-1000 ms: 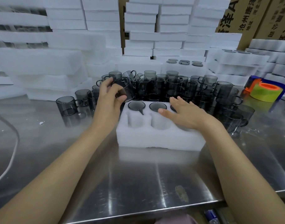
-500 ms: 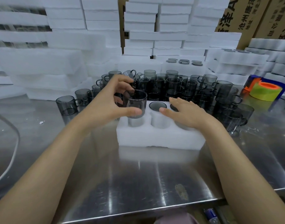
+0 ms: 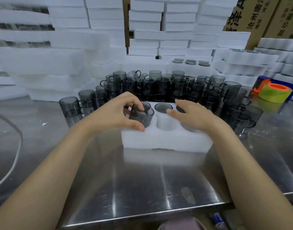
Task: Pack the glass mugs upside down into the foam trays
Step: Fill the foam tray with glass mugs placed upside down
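While left hand [image 3: 115, 113] grips mug [image 3: 141, 118], right hand [image 3: 193, 115] flat on tray [image 3: 167, 140]; carton [image 3: 255, 12] "沧州".

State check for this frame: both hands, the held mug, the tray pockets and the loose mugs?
left hand, grips the held mug
held mug, partly sunk into foam tray, near-left corner
right hand, flat, resting on tray
foam tray, far row filled, near-middle pocket empty
loose mugs, upright, stacked behind tray
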`<state>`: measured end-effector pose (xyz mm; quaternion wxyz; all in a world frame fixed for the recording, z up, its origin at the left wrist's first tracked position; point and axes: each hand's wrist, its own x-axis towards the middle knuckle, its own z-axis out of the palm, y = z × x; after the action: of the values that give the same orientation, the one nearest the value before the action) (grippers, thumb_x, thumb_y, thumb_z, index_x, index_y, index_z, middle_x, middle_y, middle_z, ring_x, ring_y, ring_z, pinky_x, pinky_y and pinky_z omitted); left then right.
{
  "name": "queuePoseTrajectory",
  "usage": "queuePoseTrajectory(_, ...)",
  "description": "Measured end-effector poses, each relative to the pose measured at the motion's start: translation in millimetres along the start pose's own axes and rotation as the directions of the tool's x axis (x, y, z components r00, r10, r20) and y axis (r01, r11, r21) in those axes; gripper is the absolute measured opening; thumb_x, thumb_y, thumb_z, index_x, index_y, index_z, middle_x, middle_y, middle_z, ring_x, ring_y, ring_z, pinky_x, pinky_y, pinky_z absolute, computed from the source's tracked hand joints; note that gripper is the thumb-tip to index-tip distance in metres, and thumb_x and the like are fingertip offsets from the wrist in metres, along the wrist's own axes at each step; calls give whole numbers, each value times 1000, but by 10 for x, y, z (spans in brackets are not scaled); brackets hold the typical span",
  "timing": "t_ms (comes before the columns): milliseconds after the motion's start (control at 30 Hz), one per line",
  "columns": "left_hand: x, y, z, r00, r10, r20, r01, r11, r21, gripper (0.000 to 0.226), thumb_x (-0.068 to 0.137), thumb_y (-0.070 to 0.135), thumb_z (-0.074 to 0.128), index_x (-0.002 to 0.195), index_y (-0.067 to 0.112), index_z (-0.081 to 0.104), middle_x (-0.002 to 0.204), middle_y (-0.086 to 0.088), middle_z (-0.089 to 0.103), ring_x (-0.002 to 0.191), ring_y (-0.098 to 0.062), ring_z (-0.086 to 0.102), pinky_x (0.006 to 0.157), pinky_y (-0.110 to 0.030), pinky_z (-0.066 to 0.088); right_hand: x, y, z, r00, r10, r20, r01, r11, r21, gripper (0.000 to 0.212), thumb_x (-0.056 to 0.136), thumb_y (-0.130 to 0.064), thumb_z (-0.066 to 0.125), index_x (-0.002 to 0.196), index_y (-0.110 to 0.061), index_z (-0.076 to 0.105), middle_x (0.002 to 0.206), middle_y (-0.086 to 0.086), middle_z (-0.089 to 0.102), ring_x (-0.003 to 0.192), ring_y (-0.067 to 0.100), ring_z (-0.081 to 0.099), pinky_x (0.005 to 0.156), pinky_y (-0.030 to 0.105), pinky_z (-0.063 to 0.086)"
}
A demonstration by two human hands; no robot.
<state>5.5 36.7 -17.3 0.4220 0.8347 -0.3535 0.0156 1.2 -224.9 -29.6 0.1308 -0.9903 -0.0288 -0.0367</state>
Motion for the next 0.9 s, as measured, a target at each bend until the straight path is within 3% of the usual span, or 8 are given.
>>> queuePoseTrajectory(100,-1,-24,11,999,21,-39,-19,999,35,45,50,39,85,79,17,58,104,-3,52,86,1,50,75,-4,39,-9,-4,-3,1000,9,-8,-8,1000,8,78,89,-70,33,151,-24,25,158,-9,23,146,12,18,118,39,10)
queuePoseTrajectory(167,0,-40,8,998,14,-59,-10,997,77,48,48,45,84,74,20,53,99,0,49,84,-6,49,75,-9,40,-12,-7,-9,1000,9,-11,-9,1000,12,78,89,-70,33,151,-23,25,158,-9,23,145,12,19,118,39,11)
queuePoseTrajectory(333,11,-41,5,999,-3,-35,8,988,151,45,50,50,84,73,28,51,88,5,38,74,-5,38,63,-11,33,-20,-24,-20,1000,8,-7,-7,1000,12,76,91,-67,33,151,-22,25,158,-8,23,145,13,19,119,40,13)
queuePoseTrajectory(500,4,-26,-12,999,-14,-31,20,985,173,43,52,55,79,72,26,55,87,8,38,71,-2,38,63,-9,34,-39,-57,-35,999,23,-30,-22,999,26,69,94,-63,35,150,-23,29,156,-8,30,143,17,26,115,40,17)
queuePoseTrajectory(633,-15,-43,-46,999,-37,4,36,982,187,47,52,61,76,85,31,60,91,11,42,79,3,45,69,-7,35,-44,-66,-41,999,22,-30,-21,999,41,68,94,-62,37,149,-22,31,154,-7,33,141,18,29,114,40,19)
queuePoseTrajectory(767,-31,-73,-93,997,-73,4,71,977,203,65,53,61,79,110,48,51,106,16,52,99,5,50,82,-13,38,-51,-59,-39,999,22,-32,-20,998,58,68,93,-62,38,148,-22,33,152,-7,35,140,19,32,114,40,20)
queuePoseTrajectory(900,-29,-86,-104,998,-61,26,54,974,220,66,53,60,76,114,43,56,107,10,52,97,7,49,76,-2,34,-51,-52,-47,999,23,-32,-21,997,70,69,92,-64,38,148,-24,32,154,-8,33,141,19,30,115,40,19)
